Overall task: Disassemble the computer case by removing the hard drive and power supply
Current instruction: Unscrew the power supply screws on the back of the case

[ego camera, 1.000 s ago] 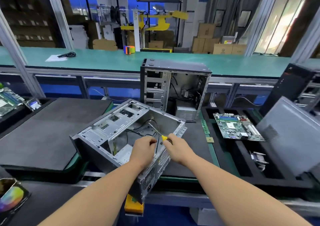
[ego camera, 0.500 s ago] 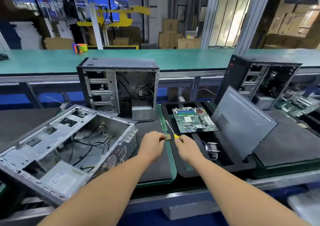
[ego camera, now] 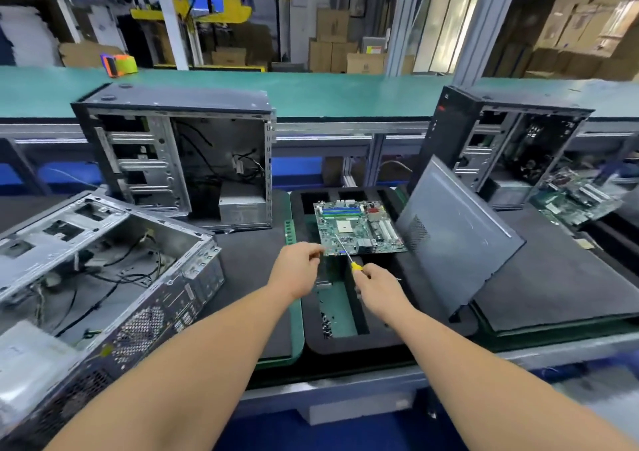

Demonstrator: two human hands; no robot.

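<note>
Closest in, both hands were out over the black foam tray (ego camera: 401,338) with its green-bottomed slot, where what looked like loose screws (ego camera: 326,322) lay. My right hand (ego camera: 380,289) was wrapped around the yellow-handled screwdriver (ego camera: 350,255), tip pointing up toward the motherboard (ego camera: 359,227) sitting in the tray. My left hand (ego camera: 297,270) had its fingers (ego camera: 316,247) bunched like it was pinching something tiny, probably a screw, but honestly I couldn't tell if anything was in there. The case I was stripping (ego camera: 103,270) lay on its side off to my left on the worktop (ego camera: 242,264), cables still tangled inside and the power supply (ego camera: 27,367) still sitting in its near corner; couldn't spot the hard drive. Further back stood an upright case (ego camera: 179,153). My guess at the risk: dropping the screw wide of the slot, or that driver tip scraping the board, since it hovered right over it.
</note>
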